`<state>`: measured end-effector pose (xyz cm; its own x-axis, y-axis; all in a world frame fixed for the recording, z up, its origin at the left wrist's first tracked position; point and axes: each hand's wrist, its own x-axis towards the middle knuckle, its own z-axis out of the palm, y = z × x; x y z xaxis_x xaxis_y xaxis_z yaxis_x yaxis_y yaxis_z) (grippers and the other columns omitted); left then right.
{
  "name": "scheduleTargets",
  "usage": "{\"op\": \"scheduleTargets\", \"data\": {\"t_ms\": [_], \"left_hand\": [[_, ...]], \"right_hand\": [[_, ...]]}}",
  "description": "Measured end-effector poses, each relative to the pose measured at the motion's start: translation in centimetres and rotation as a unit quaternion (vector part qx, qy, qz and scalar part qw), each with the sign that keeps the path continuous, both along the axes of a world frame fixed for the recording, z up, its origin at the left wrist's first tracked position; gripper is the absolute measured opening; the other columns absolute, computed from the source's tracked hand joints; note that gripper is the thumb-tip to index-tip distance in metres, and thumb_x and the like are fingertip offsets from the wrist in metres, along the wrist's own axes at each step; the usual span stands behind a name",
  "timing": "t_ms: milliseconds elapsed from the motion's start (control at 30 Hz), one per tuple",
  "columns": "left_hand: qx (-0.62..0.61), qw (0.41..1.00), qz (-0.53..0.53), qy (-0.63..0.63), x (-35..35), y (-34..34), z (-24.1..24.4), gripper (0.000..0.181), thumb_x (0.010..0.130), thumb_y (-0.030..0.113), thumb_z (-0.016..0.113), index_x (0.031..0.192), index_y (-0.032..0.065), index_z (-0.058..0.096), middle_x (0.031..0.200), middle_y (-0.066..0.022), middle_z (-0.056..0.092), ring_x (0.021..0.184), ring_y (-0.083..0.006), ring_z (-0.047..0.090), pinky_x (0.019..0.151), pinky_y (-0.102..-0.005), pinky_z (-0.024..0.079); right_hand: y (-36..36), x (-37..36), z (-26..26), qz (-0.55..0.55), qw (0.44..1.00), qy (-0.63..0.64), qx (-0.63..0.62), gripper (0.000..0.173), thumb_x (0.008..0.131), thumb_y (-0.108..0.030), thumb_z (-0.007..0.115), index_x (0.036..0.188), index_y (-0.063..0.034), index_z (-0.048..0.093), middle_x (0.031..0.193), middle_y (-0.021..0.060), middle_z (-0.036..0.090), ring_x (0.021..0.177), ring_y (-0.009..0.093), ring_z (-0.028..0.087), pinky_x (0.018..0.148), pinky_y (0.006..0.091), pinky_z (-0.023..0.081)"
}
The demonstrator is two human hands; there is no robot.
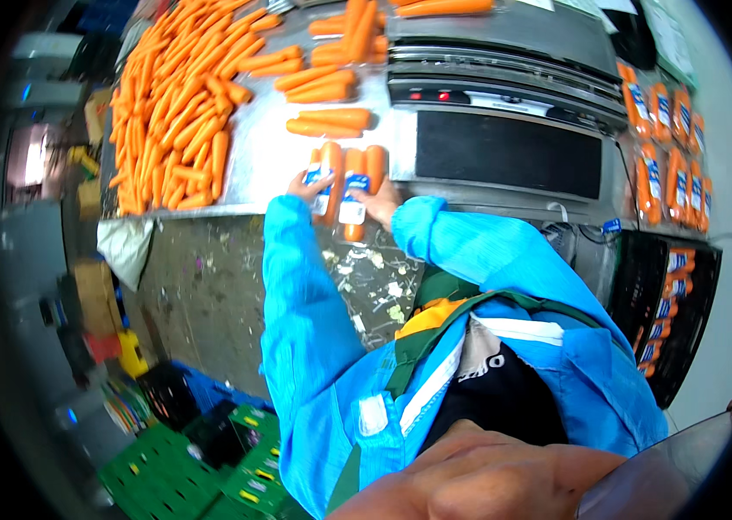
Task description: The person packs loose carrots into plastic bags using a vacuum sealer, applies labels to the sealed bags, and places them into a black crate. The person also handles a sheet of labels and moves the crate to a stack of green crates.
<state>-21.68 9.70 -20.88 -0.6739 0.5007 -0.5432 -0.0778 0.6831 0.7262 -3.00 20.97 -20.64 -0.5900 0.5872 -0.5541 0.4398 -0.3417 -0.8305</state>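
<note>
In the head view my left hand (309, 186) grips a clear bag of carrots (331, 170) with a blue and white label, at the metal table's front edge. Right beside it, my right hand (380, 200) holds a second labelled bag of carrots (354, 224). Both bags stand out lengthwise over the edge. Beyond them lie small groups of loose carrots (333, 118) on the metal table (255, 136). A large heap of loose carrots (177, 110) covers the table's left part. Right of my hands is a sealing machine (509, 97) with red lights and a black panel.
More packed carrots (652, 179) lie beyond the machine at the right. Below them stands a black crate (626, 286) with packed carrots. A white sack (124, 247) hangs at the table's left front edge. Green crates (164, 474) stand at the lower left; scraps litter the floor (210, 286).
</note>
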Motion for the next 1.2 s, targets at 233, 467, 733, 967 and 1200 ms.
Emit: {"op": "scheduleTargets", "data": {"t_ms": [233,467,733,967,1200], "left_hand": [[0.152,0.966,0.097,-0.183,7.1,2.1,10.4,0.056,0.077,0.018,0.075,0.124,0.0005,0.050,0.101,-0.0126,0.064,0.083,-0.0219,0.065,0.072,-0.0354,0.054],[0.289,0.951,-0.008,-0.110,17.4,7.0,21.9,0.054,0.085,0.016,0.065,0.131,0.0043,0.041,0.111,-0.0127,0.060,0.095,-0.0242,0.062,0.082,-0.0385,0.053],[0.226,0.778,-0.444,-0.383,46.8,33.2,28.1,0.052,0.091,0.010,0.054,0.138,0.0073,0.032,0.124,-0.0128,0.054,0.110,-0.0251,0.058,0.094,-0.0401,0.049],[0.132,0.648,-0.649,-0.376,84.6,44.8,16.1,0.068,0.084,0.011,0.068,0.141,0.0059,0.031,0.117,-0.0154,0.059,0.109,-0.0245,0.059,0.093,-0.0368,0.048],[0.100,0.606,-0.781,-0.112,105.6,46.7,7.3,0.080,0.077,0.023,0.075,0.140,0.0006,0.032,0.133,-0.0206,0.048,0.121,-0.0312,0.050,0.102,-0.0376,0.040]], "right_hand": [[2.8,2.0,1.2,0.011,0.993,0.107,-0.047,0.046,0.075,-0.019,0.076,0.111,0.0011,0.055,0.099,0.0109,0.062,0.090,0.019,0.060,0.079,0.0327,0.049],[11.3,21.4,15.1,-0.039,0.902,0.385,-0.192,0.056,0.088,-0.025,0.066,0.131,0.0041,0.044,0.110,0.0071,0.060,0.099,0.014,0.057,0.085,0.0284,0.048],[15.2,61.4,24.5,-0.477,0.759,0.436,0.079,0.047,0.097,-0.024,0.047,0.139,-0.0064,0.037,0.129,0.0109,0.053,0.113,0.021,0.057,0.097,0.0367,0.047],[13.2,87.0,10.8,-0.775,0.590,0.196,0.110,0.048,0.097,-0.025,0.051,0.138,-0.0028,0.040,0.127,0.0100,0.053,0.111,0.019,0.054,0.095,0.0296,0.043],[11.0,100.8,-7.6,-0.759,0.606,0.004,0.237,0.049,0.094,-0.026,0.054,0.137,-0.0047,0.042,0.129,0.0148,0.051,0.117,0.027,0.050,0.098,0.0349,0.041]]}}
